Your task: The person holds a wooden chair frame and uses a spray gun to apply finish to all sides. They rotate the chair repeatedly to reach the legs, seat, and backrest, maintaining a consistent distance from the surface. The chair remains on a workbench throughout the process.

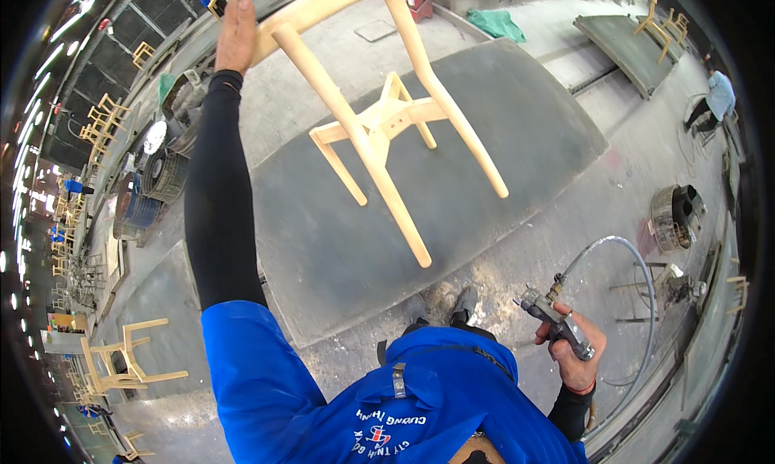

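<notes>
A pale wooden chair frame (371, 137) with no seat panel stands on a dark flat board (525, 109) in front of me. My left hand (236, 40) reaches far out and touches the end of the frame's curved back rail. Its fingers stretch out straight; the thumb is hidden. Low on the right, my right hand (580, 351) grips a metal spray gun (559, 325), its nozzle facing up and left toward the board's near edge. A grey hose (648, 294) loops out from the gun to the right.
A bucket (675, 218) stands at the right, near a small metal stand (662, 290). Drums (164, 176) line the left, with another chair frame (133, 355) below them. A co-worker (714, 99) stands far right; a second board (622, 52) carries chair frames behind.
</notes>
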`<action>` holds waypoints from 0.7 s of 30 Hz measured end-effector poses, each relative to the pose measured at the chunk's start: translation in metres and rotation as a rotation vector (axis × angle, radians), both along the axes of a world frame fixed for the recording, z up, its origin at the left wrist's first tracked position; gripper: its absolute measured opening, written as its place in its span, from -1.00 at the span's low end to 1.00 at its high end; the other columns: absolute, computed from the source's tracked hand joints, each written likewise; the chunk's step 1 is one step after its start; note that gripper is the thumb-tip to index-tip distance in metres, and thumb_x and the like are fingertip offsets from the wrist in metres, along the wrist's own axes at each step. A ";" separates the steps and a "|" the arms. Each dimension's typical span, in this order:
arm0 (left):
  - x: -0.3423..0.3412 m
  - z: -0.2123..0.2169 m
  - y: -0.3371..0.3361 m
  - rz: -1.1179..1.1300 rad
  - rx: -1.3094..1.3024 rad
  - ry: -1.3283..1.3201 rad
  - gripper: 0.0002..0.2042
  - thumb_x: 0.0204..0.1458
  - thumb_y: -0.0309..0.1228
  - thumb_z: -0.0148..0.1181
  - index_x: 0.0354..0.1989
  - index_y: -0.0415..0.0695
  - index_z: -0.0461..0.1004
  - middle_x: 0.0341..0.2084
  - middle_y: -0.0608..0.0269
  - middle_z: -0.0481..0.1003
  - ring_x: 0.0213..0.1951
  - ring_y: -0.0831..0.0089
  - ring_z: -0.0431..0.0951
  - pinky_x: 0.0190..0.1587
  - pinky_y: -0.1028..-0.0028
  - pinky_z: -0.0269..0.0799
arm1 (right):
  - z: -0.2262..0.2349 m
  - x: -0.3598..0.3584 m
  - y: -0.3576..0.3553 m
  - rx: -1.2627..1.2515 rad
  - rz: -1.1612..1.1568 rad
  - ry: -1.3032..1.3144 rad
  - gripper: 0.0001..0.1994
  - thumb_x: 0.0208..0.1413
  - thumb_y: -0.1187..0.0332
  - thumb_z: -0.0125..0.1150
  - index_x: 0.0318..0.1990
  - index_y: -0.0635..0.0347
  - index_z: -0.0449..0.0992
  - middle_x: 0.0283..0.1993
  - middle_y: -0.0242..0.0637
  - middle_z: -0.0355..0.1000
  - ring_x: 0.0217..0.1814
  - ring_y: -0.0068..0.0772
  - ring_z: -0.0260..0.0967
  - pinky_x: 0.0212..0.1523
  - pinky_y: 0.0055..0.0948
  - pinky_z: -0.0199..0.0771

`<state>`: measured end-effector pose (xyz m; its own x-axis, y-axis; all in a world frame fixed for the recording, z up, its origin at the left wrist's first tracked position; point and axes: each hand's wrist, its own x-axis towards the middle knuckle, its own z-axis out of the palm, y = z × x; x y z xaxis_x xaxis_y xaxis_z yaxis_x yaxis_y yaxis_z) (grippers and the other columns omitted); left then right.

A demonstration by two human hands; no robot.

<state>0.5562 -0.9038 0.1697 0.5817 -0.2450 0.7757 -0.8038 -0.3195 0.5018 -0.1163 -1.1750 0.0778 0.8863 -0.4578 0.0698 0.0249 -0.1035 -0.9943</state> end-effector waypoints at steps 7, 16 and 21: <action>-0.025 0.006 0.003 0.001 0.032 0.057 -0.20 0.38 0.24 -0.26 0.56 -0.16 0.04 0.46 -0.20 0.19 0.46 -0.08 0.23 0.44 0.27 0.12 | -0.016 0.021 0.009 -0.032 0.005 0.057 -0.39 0.13 0.19 0.52 0.20 0.48 0.51 -0.27 -0.06 0.64 -0.25 -0.37 0.62 -0.19 -0.39 0.63; -0.050 0.010 0.007 -0.151 -0.092 0.222 -0.23 0.41 0.20 -0.25 0.59 -0.11 -0.04 0.38 -0.23 0.29 0.38 0.09 0.39 0.35 0.30 0.29 | 0.013 0.041 0.033 -0.050 -0.068 -0.139 -0.32 0.11 0.03 0.52 0.22 0.41 0.52 -0.33 -0.05 0.62 -0.32 -0.34 0.60 -0.25 -0.38 0.62; -0.066 0.014 0.007 -0.246 -0.173 0.283 -0.17 0.39 0.23 -0.22 0.60 -0.16 -0.12 0.49 -0.15 0.09 0.40 0.04 0.33 0.38 0.30 0.27 | 0.030 0.040 0.040 -0.043 -0.109 -0.229 -0.24 0.07 -0.12 0.51 0.21 0.38 0.53 -0.38 -0.04 0.60 -0.38 -0.37 0.57 -0.33 -0.44 0.55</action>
<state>0.4904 -0.8963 0.1841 0.7185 -0.2833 0.6352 -0.6678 -0.0261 0.7438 -0.0768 -1.1347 0.1076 0.7910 -0.5418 0.2842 0.2349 -0.1601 -0.9588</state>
